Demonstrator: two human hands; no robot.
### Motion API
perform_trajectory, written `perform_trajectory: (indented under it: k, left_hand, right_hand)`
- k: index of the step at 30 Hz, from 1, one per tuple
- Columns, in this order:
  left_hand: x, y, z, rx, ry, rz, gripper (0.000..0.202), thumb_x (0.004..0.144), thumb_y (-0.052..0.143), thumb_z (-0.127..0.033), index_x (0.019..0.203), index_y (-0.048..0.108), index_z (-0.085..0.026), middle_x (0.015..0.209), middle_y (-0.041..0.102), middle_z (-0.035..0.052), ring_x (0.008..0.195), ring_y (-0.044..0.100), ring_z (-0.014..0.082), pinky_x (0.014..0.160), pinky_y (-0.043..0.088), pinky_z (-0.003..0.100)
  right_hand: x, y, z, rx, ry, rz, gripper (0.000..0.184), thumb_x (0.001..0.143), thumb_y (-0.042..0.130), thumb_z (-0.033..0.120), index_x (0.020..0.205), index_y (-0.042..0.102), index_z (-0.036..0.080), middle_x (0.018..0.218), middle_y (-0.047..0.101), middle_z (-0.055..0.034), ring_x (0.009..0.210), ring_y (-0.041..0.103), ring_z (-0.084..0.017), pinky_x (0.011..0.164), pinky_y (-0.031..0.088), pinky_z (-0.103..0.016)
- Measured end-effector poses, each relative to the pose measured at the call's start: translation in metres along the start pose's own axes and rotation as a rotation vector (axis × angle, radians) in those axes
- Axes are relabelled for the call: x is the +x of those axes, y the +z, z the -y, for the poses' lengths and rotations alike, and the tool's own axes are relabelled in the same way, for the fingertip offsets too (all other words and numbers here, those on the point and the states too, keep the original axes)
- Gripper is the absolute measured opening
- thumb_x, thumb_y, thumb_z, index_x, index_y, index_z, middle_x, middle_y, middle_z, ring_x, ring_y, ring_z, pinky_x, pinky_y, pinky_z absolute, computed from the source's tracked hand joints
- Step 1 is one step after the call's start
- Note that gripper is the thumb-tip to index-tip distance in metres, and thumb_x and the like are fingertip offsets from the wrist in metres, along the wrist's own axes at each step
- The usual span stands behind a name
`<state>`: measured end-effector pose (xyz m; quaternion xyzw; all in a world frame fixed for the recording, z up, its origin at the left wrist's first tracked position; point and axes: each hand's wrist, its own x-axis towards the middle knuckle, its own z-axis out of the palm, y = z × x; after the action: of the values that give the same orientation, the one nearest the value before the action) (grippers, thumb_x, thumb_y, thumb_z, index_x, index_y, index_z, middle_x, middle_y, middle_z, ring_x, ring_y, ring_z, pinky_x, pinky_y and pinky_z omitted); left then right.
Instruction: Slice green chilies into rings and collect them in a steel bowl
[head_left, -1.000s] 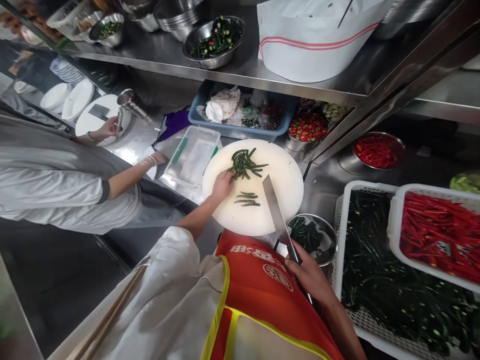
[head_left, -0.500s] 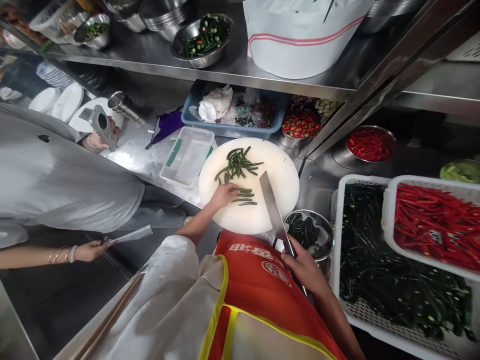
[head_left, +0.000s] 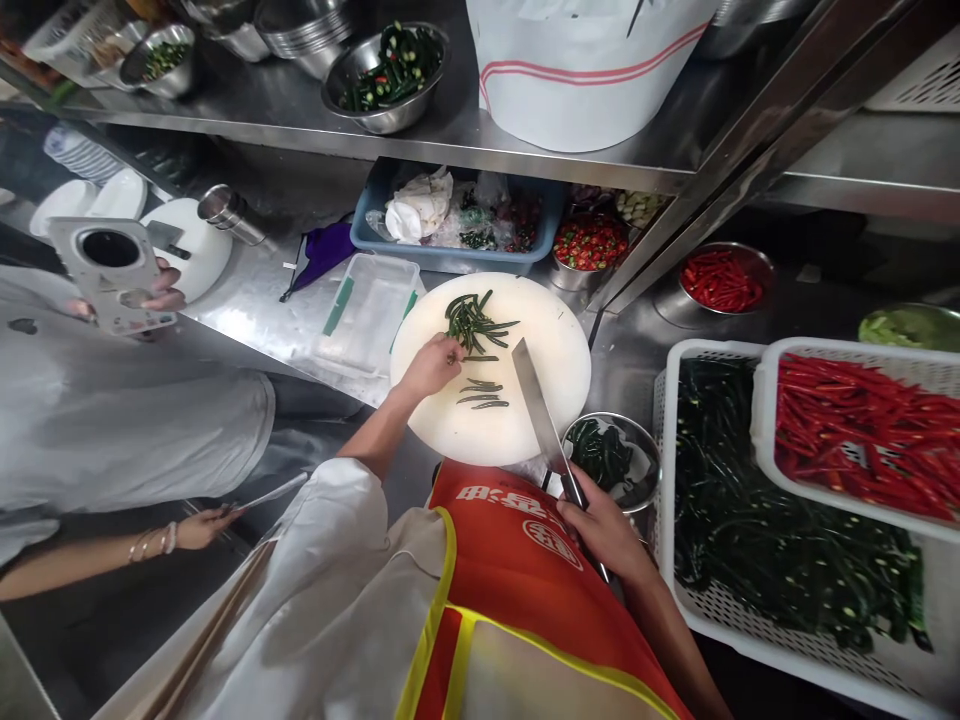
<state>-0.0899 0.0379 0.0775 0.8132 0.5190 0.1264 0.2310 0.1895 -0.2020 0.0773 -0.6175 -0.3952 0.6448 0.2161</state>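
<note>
My right hand (head_left: 606, 525) is wrapped round the handle of a long kitchen knife (head_left: 541, 408). Its blade slants up over the right part of a round white cutting board (head_left: 551, 310). My left hand (head_left: 436, 364), fingers pinched together, has hold of a green chili (head_left: 480, 358) at the board's left side. Just beyond it lies a heap of long green chilies (head_left: 476, 322). A few separate green chilies (head_left: 484, 395) lie roughly side by side nearer to me. The far end of the pinched chili shows; my fingers cover the rest.
Right of the board stand a steel bowl of green peppers (head_left: 600, 455), a white basket of green chilies (head_left: 795, 560) and a basket of red chilies (head_left: 862, 430). To the left are a clear plastic box (head_left: 373, 310) and a co-worker (head_left: 127, 400) holding a phone. A steel shelf (head_left: 435, 152) overhangs the back.
My left hand has moved away from the near row to the heap and pinches a chili there. The knife stays nearly still. The co-worker's phone is now turned and further left.
</note>
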Motion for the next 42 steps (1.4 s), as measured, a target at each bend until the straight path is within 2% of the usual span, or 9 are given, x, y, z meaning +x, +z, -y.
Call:
perform_trajectory:
  k: [2,5,10,13,20,25,28,34,42]
  left_hand:
    - [0.003,-0.004,0.000,0.084,0.091,0.069,0.015,0.075,0.055,-0.008,0.076,0.066,-0.019,0.088,0.059,0.0062,0.087,0.058,0.0204,0.086,0.051,0.031]
    - [0.014,0.009,-0.003,0.171,0.192,0.226,0.016,0.073,0.057,-0.004,0.069,0.064,-0.018,0.088,0.059,0.0079,0.092,0.058,0.0231,0.088,0.048,0.033]
    - [0.033,0.048,-0.015,0.231,0.241,0.324,0.032,0.071,0.057,0.001,0.093,0.067,-0.020,0.095,0.062,0.0078,0.095,0.060,0.0253,0.084,0.049,0.034]
    - [0.033,0.053,-0.012,0.236,0.268,0.312,0.034,0.076,0.054,-0.002,0.101,0.066,-0.021,0.097,0.063,0.0075,0.098,0.061,0.0256,0.084,0.050,0.034]
    - [0.012,0.037,0.013,0.174,0.317,0.241,0.022,0.086,0.049,-0.014,0.090,0.069,-0.021,0.100,0.064,0.0084,0.099,0.062,0.0246,0.091,0.049,0.037]
    - [0.009,0.048,0.012,0.056,0.393,0.226,0.020,0.085,0.056,-0.017,0.095,0.072,-0.024,0.104,0.065,0.0068,0.103,0.060,0.0234,0.096,0.046,0.037]
    - [0.013,0.057,0.006,0.081,0.372,0.214,0.016,0.086,0.059,-0.023,0.094,0.073,-0.023,0.101,0.064,0.0067,0.100,0.060,0.0236,0.094,0.046,0.038]
    - [0.018,0.061,0.005,0.077,0.367,0.119,0.020,0.090,0.059,-0.029,0.103,0.072,-0.022,0.118,0.061,0.0092,0.111,0.055,0.0250,0.101,0.043,0.040]
    - [-0.005,0.065,0.016,-0.046,0.290,0.105,0.019,0.091,0.059,-0.031,0.103,0.070,-0.021,0.115,0.062,0.0083,0.109,0.059,0.0221,0.099,0.048,0.038]
  right_hand:
    - [0.000,0.000,0.002,-0.015,-0.003,-0.005,0.072,0.079,0.052,0.038,0.146,0.038,0.016,0.080,0.060,0.0022,0.056,0.056,-0.016,0.057,0.048,-0.030]
    - [0.000,0.001,0.003,-0.039,0.002,-0.010,0.073,0.079,0.052,0.038,0.147,0.038,0.015,0.081,0.061,0.0018,0.057,0.057,-0.016,0.058,0.048,-0.030]
    - [0.001,0.003,0.002,-0.058,0.004,-0.009,0.072,0.081,0.051,0.039,0.148,0.036,0.016,0.082,0.061,0.0018,0.055,0.056,-0.016,0.057,0.047,-0.030]
    - [0.001,0.004,0.002,-0.094,-0.023,-0.030,0.071,0.083,0.050,0.037,0.149,0.037,0.015,0.084,0.064,0.0003,0.061,0.059,-0.017,0.065,0.049,-0.032]
    - [0.002,0.003,0.002,-0.113,-0.073,-0.044,0.071,0.083,0.051,0.035,0.151,0.038,0.015,0.089,0.068,-0.0014,0.069,0.061,-0.019,0.074,0.050,-0.033]
    - [0.006,0.006,0.010,-0.172,-0.109,-0.064,0.071,0.082,0.051,0.035,0.149,0.042,0.015,0.095,0.070,-0.0042,0.083,0.063,-0.023,0.085,0.049,-0.036]
    - [0.009,0.008,0.015,-0.207,-0.085,-0.054,0.074,0.082,0.050,0.035,0.151,0.038,0.012,0.094,0.069,-0.0052,0.079,0.063,-0.023,0.082,0.049,-0.036]
    - [0.013,0.008,0.015,-0.223,-0.099,-0.061,0.073,0.083,0.049,0.034,0.151,0.038,0.013,0.089,0.067,-0.0028,0.072,0.060,-0.020,0.076,0.049,-0.033]
    - [0.011,0.010,0.015,-0.149,-0.124,0.046,0.069,0.083,0.049,0.031,0.150,0.040,0.014,0.083,0.065,0.0000,0.074,0.059,-0.019,0.071,0.047,-0.028]
